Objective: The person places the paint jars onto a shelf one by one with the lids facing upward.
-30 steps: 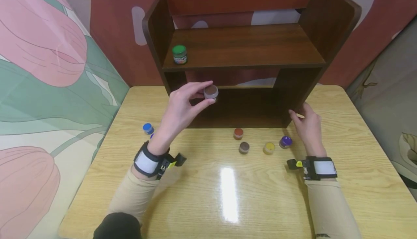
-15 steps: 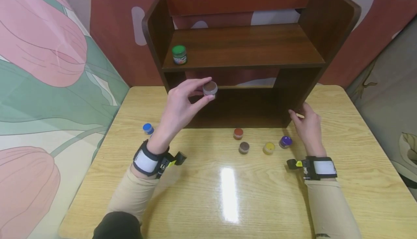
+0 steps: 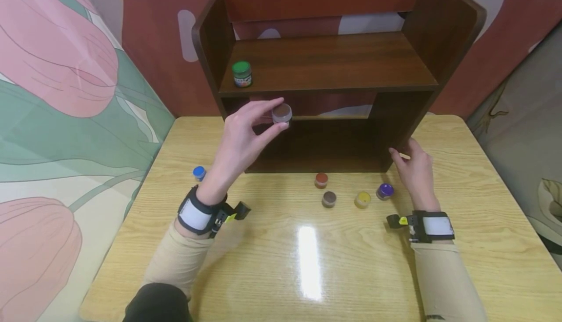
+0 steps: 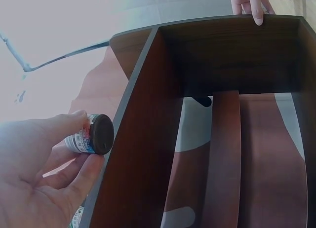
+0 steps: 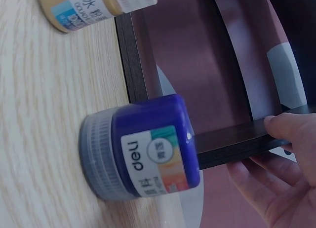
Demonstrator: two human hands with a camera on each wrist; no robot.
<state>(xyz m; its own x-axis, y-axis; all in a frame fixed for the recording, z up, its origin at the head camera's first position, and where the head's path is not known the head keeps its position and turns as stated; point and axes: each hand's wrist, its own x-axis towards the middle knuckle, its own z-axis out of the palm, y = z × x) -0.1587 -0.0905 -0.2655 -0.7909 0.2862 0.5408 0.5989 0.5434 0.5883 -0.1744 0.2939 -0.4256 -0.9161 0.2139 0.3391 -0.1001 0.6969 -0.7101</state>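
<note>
A: What's closest?

B: A dark rounded shape (image 3: 158,303), cut off by the bottom edge; I can't tell what it is. Then beige sleeves (image 3: 445,273), faintly wrinkled, and black wristbands (image 3: 195,214) with pale patches.

A: And the surface under them?

B: A glossy tabletop (image 3: 263,263), straw-coloured grain, with a white glare streak. On it stand small round jars: yellow (image 3: 362,199), grey-brown (image 3: 329,199), purple (image 3: 385,191), rust-red (image 3: 321,180) and blue (image 3: 199,173). The purple one has a ribbed, see-through band; the right wrist view crops the yellow one.

A: The hands?

B: The right hand (image 3: 414,168) grips the edge of the shelf unit's (image 3: 333,63) side panel, thumb on one face, fingers on the other. The left hand (image 3: 239,141) pinches a brown jar (image 3: 282,112) between thumb and fingertips, raised before the lower opening, just under the upper board's front edge. Whether it touches the wood, I can't tell.

A: What's the unit like?

B: Dark brown, grained, with rounded upper corners; the lower recess is deep in shadow. A green jar (image 3: 242,73) sits at the upper board's left end.

A: Behind that?

B: A wall covering (image 3: 153,68) with dark red and pale shapes, partly hidden by the unit. Cloth or paper, I can't say.
</note>
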